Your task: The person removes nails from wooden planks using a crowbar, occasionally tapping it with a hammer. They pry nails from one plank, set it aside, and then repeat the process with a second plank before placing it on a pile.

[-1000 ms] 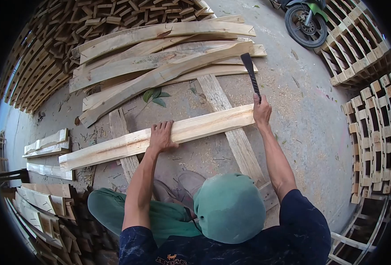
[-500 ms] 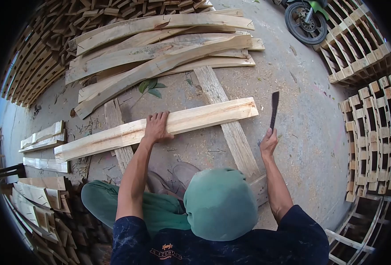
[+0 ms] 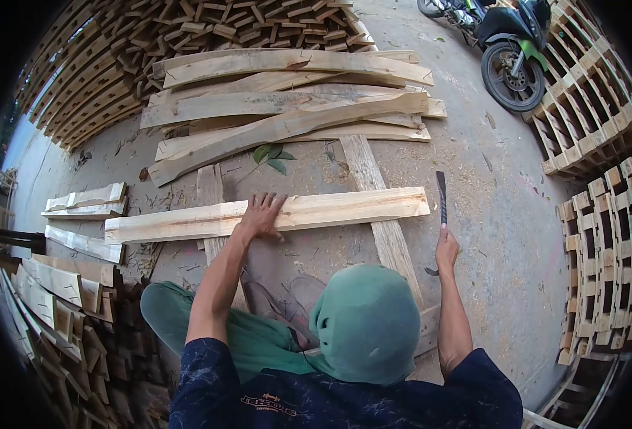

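A long pale wooden board [image 3: 344, 209] lies crosswise over two weathered wooden supports [image 3: 394, 250]. My left hand [image 3: 261, 216] spans the board near its middle, fingers over the far edge and thumb at the near edge. Off the board's right end, my right hand [image 3: 446, 252] is wrapped around a dark pry bar [image 3: 441, 194]. Its flat end points away from me, and its hooked end shows below the fist. The bar is apart from the board.
Long planks [image 3: 294, 100] are piled beyond the board. Short boards [image 3: 87, 200] and stacked offcuts [image 3: 73, 300] lie left. Pallets [image 3: 605, 250] and a motorbike [image 3: 514, 75] stand right. A leafy twig [image 3: 273, 157] is on the floor, and a green-capped head [image 3: 366, 322] fills the lower middle.
The whole view has shifted and turned slightly, with the scene lower in the frame. My right hand has turned, so the pry bar's hooked end now shows. My left hand stays on the board.
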The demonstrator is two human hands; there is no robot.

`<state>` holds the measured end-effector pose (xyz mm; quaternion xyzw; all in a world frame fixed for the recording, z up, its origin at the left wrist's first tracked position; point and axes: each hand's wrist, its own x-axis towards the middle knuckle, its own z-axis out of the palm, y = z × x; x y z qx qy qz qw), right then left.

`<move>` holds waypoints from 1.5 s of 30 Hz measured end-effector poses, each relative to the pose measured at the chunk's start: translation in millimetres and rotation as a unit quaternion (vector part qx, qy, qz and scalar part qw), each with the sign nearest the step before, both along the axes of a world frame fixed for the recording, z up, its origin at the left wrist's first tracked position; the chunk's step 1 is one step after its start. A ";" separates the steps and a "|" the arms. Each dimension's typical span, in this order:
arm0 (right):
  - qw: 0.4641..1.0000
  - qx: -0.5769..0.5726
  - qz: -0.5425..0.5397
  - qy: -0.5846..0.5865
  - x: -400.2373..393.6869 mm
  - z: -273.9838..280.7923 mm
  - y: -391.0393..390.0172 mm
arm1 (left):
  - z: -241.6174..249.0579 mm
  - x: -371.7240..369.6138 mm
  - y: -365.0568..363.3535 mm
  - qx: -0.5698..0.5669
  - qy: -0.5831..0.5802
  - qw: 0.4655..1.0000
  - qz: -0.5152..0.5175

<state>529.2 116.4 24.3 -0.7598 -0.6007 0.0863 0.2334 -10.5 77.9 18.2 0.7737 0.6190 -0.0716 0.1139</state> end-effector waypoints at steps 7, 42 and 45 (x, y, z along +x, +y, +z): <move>0.877 -0.082 -0.075 0.468 6.5 27.6 -65.3 | 3.6 37.6 9.8 -0.011 -0.055 0.998 0.008; 0.817 0.000 0.576 0.021 -376.0 115.0 -67.2 | -82.4 104.1 -29.2 0.026 -0.386 0.911 0.144; 0.820 -0.005 0.572 0.040 -370.5 101.4 -62.6 | -79.2 101.9 -32.6 0.064 -0.246 0.966 0.053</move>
